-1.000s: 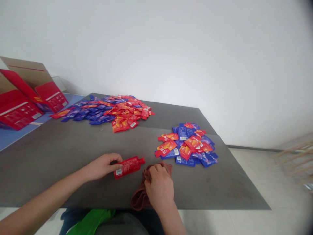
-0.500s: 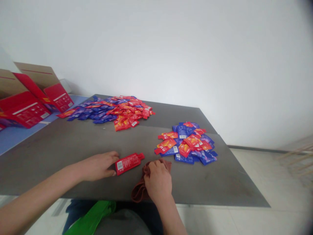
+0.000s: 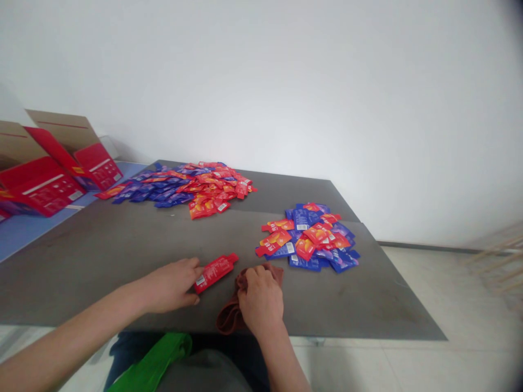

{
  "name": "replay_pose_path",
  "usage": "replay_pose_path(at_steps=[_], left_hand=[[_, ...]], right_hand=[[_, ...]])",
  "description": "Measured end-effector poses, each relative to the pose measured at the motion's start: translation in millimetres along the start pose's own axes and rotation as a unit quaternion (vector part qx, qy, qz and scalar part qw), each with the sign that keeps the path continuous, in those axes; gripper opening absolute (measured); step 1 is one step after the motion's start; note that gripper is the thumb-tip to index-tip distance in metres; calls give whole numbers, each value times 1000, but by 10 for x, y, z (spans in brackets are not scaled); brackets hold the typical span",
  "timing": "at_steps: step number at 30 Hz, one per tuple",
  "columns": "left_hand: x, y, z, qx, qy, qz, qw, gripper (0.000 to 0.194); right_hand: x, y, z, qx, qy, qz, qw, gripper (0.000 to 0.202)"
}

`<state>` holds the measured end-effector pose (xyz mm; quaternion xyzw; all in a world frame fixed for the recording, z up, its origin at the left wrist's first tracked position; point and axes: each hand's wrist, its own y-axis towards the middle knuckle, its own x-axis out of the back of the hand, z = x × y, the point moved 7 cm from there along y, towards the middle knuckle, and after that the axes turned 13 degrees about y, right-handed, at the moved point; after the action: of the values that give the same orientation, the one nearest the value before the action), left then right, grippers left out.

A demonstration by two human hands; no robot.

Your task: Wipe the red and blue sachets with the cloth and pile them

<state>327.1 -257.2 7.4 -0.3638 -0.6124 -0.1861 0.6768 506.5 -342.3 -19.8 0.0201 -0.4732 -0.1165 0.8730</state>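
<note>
Fingers of the left grip (image 3: 195, 281), slightly parted, touch the near end of a flat red spouted pouch (image 3: 216, 272) on the dark grey table (image 3: 134, 239). Just beside that pouch, the right grip (image 3: 256, 280) holds a crumpled brown cloth (image 3: 231, 314), with a mixed pile of red and blue pouches (image 3: 302, 261) beyond it.
</note>
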Motion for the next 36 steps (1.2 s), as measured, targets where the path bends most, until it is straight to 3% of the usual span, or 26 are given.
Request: replay_pose_path(at_steps=[5, 8, 16, 23, 27, 30, 32, 34, 36], left_hand=[[-165, 46, -79, 27, 35, -31, 999, 47], [-190, 37, -56, 13, 28, -51, 998, 42], [-20, 227, 218, -24, -32, -21, 999, 25], [-178, 438, 433, 53, -85, -72, 992, 20], [-312, 444, 468, 42, -104, -88, 990, 20], [-378, 448, 534, 32, -149, -110, 982, 20], [-415, 463, 590, 42, -172, -112, 978, 21], [-437, 489, 632, 60, -177, -96, 978, 18], [-416, 519, 629, 59, -171, -81, 980, 22]], right_hand=[[3, -17, 4, 9, -1, -4, 1000, 7], [8, -12, 2, 9, -1, 0, 1000, 7], [10, -21, 19, -1, 6, 6, 1000, 10], [47, 38, -18, -1, 49, -8, 999, 8], [77, 240, 392, 89, 94, -44, 991, 6], [-123, 467, 899, 230, 83, -9, 969, 10], [-320, 658, 1093, 290, 59, 30, 955, 14], [-470, 909, 1077, 280, 28, 57, 958, 14], [-509, 1177, 902, 216, -3, 61, 974, 13]])
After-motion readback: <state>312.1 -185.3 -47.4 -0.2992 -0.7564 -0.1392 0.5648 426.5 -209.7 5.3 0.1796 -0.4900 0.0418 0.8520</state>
